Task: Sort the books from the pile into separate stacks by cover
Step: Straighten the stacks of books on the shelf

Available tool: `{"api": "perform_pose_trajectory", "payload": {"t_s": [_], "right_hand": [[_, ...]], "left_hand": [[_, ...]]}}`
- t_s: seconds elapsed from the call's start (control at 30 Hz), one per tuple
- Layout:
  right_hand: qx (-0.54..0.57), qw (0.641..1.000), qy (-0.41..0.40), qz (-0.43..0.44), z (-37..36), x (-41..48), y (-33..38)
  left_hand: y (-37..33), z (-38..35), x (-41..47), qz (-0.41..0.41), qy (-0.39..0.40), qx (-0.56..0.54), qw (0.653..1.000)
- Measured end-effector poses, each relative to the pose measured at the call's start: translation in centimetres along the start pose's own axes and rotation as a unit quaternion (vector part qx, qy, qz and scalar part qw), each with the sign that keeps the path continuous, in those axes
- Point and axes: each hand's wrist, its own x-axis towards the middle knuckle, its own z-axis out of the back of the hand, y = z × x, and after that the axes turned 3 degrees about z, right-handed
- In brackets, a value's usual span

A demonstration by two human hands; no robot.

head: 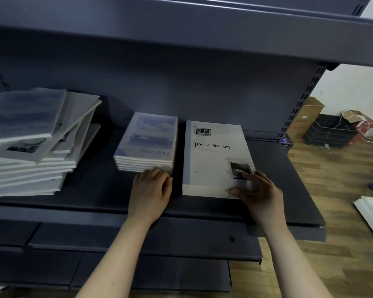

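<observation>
Fingers loose, the left hand (151, 190) nudged the blue stack (146, 138) neat; the right hand (259, 191) pressed the white stack (211, 160) flat.

Untidy mixed pile (28, 145) at left, neat "fine Day" stack (148, 143), "Time & Memory" stack (213, 160) beside it
</observation>
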Motion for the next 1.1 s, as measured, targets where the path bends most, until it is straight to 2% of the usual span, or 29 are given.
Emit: {"api": "perform_pose_trajectory", "payload": {"t_s": [0.2,0.33,0.43,0.6,0.73,0.83,0.93,1.03,1.1], "right_hand": [[-0.011,0.998,0.051,-0.021,0.2,0.3,-0.7],[-0.055,0.998,-0.019,0.013,0.0,0.0,-0.2],[-0.035,0.996,-0.061,0.061,0.1,0.0,1.5],[0.004,0.995,-0.024,0.101,-1.5,-0.1,6.6],[0.05,0.993,0.024,0.107,-4.7,-0.8,10.9],[0.069,0.988,0.053,0.129,-6.9,-1.5,13.1],[0.056,0.985,0.087,0.138,-8.9,-2.2,14.6],[0.036,0.984,0.106,0.139,-10.8,-3.1,15.6],[0.022,0.985,0.11,0.129,-12.1,-3.6,16.0]], "left_hand": [[0.1,0.2,0.1,-0.007,0.01,-0.032,0.999],[0.0,1.1,-0.2,0.003,0.003,-0.111,0.994],[-0.3,2.6,-0.7,0.0,-0.028,-0.144,0.989],[0.1,8.2,-0.1,-0.032,-0.086,-0.142,0.986],[2.4,13.4,1.2,-0.027,-0.128,-0.119,0.984],[5.9,16.3,1.8,0.016,-0.157,-0.054,0.986],[10.4,18.4,1.9,0.108,-0.174,0.048,0.978],[14.1,20.5,2.0,0.246,-0.093,0.116,0.958],[15.6,21.7,2.2,0.29,-0.051,0.137,0.946]]}}
